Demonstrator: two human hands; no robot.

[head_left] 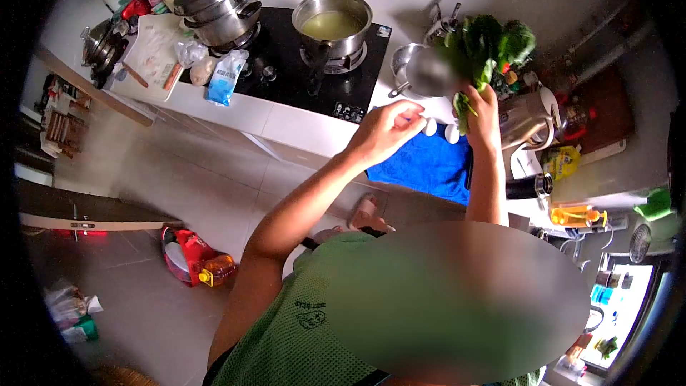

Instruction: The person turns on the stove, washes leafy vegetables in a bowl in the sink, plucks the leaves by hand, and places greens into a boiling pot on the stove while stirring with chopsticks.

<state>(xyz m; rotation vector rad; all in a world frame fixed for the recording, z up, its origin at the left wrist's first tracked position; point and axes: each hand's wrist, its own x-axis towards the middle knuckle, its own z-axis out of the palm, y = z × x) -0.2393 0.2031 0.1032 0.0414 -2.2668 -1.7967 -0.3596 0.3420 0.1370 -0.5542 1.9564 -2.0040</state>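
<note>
My right hand [481, 111] is closed round the stems of a bunch of leafy greens [486, 43], whose broad dark leaves spread above the fist. A smaller leaf hangs beside the thumb. To its left, my left hand [393, 130] is held loosely curled over the counter edge, thumb and fingers apart, and I see nothing in it. Two small white, egg-like things [451, 134] lie close to its fingertips, above a blue cloth [421, 161]. Behind the hands sits a metal pan [401, 64], beside a blurred patch.
A pot of yellowish liquid [332, 25] stands on the black hob [286, 78], its handle towards me. Stacked pots [218, 11] occupy the left burner. Further left are a blue-and-white packet [227, 77] and a cutting board [153, 50]. A metal kettle [525, 114] stands right of my right hand.
</note>
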